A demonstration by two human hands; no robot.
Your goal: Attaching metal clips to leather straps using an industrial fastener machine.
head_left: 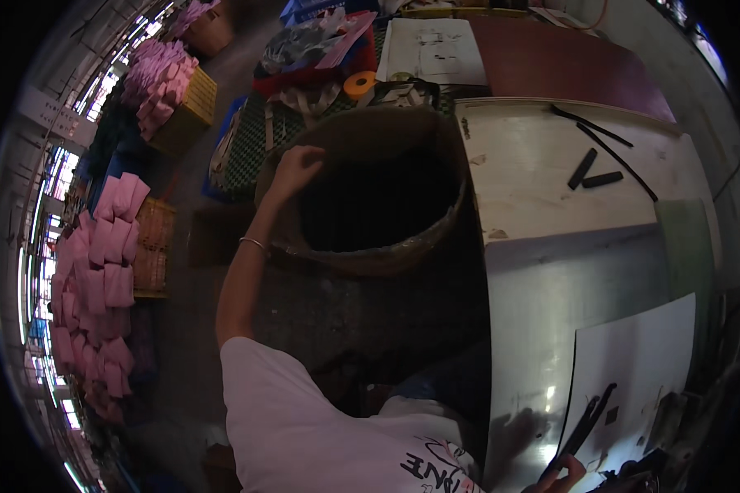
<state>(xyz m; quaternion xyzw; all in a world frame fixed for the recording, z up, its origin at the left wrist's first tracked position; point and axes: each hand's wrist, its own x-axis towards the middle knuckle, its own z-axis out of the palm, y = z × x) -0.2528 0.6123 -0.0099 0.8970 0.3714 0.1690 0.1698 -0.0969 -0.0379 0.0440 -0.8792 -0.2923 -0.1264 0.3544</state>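
Note:
My left hand (298, 170) is over the left side of a large round bin (362, 261). Its fingers are curled together, and whatever they may hold is hidden. A crumpled, see-through liner shows along the bin's near rim, and the inside is filled with dark shadow or dark material. At the lower right, my right hand (566, 475) grips narrow black strips (588, 423), which point up and away above a white sheet (629, 361). Two short black pieces (582, 168) and thin, long black strips (621, 160) lie on the pale worktable (526, 181).
Pink bundles (107, 246) are heaped by yellow crates (152, 246) at left. Behind the bin stand a red crate (275, 84) of plastic bags and an orange tape roll (359, 84). A reddish-brown board (567, 66) covers the far table. The worktable edge runs along my right side.

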